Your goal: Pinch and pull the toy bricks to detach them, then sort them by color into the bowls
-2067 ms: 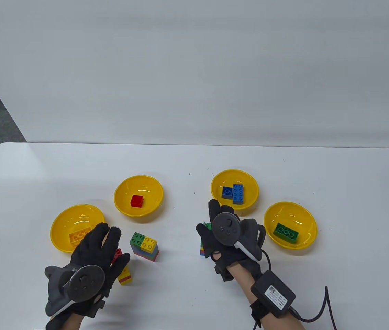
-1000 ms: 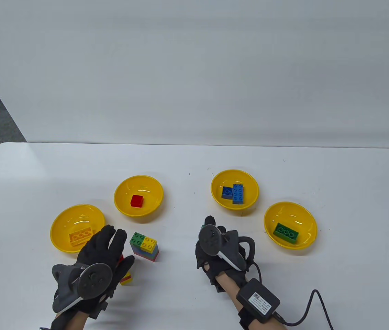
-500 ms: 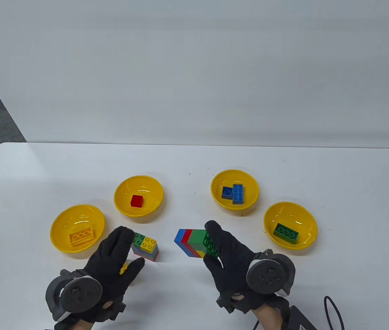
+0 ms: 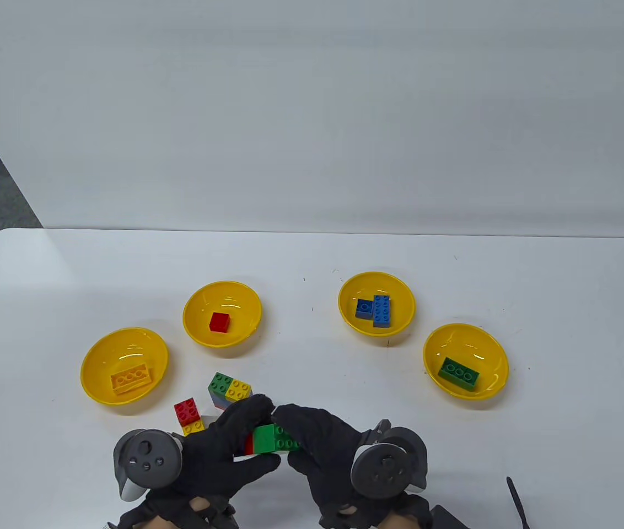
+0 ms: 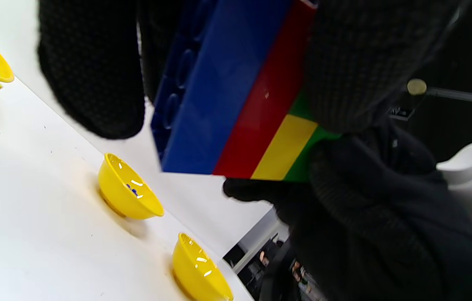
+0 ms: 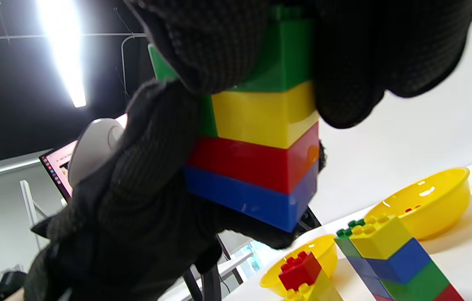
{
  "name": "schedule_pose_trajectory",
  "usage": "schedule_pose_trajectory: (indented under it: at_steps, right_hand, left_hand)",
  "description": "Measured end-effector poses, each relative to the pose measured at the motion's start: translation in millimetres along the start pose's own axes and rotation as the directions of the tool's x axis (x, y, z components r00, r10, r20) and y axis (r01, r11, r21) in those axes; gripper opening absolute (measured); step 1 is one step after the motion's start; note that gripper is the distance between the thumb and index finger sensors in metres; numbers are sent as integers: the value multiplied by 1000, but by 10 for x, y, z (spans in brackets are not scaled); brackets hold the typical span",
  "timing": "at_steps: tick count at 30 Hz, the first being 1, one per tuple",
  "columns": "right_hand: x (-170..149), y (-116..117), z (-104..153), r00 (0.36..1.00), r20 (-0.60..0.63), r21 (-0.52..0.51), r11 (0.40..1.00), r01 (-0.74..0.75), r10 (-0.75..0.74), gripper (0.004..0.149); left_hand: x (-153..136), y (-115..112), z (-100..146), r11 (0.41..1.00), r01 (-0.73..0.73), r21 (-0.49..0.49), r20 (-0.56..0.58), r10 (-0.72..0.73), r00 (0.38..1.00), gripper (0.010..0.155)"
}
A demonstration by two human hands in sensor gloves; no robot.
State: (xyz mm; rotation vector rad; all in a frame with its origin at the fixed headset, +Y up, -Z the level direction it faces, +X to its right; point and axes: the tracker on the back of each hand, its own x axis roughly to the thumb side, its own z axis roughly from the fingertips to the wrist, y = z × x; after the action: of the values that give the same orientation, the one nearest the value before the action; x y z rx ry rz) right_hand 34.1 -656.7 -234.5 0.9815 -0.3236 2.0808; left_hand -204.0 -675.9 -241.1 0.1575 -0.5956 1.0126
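Observation:
Both hands hold one brick stack (image 4: 270, 439) above the table's front edge, its studded green top facing up. My left hand (image 4: 251, 435) grips its left end and my right hand (image 4: 291, 440) pinches the green end. The left wrist view shows the stack (image 5: 236, 104) in blue, red, yellow and green layers between that hand's fingers (image 5: 93, 75). In the right wrist view the stack (image 6: 261, 146) has green uppermost and blue lowest. Four yellow bowls hold a yellow brick (image 4: 97, 352), a red brick (image 4: 202, 300), blue bricks (image 4: 400, 292) and a green brick (image 4: 455, 336).
A second stack topped green and yellow (image 4: 230, 390) stands just beyond the hands, seen close in the right wrist view (image 6: 391, 259). A small red-on-yellow pair (image 4: 189, 416) lies to its left. A black cable (image 4: 516, 498) runs off the front right.
The right hand lifted its stack, turned it and carried it to the front centre. The left hand let go of the red-on-yellow pair, moved right and took hold of that stack too.

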Motion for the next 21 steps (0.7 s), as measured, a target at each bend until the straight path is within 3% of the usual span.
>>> schedule_pose_trajectory:
  at_steps: [5,10,18,19,21]
  right_hand:
    - [-56,61,7,995,-92,89,994,58,-50,71]
    - [-52,75,29,989,-149,-61,998,-15,6,65]
    - [-186,35,38,957,-272,-86,993,77,-98,63]
    - [-299,11,75,909,-315,-128,961,245,-274,63]
    - [-364,-22,105,858,-323,-230,912,339,-400,62]
  left_hand:
    - [-33,3,-8,999,9,-42,-28,-10,1000,68]
    - [-55,-61,-44,994,-53,-98,-26,50,998,67]
    - [-100,-69,-62,986,-83,-146,-31,79,996,67]
    - [-124,-54,-55,979,-143,-148,-40,138,990,67]
    - [-125,-39,-73,970,-211,-124,-54,206,977,67]
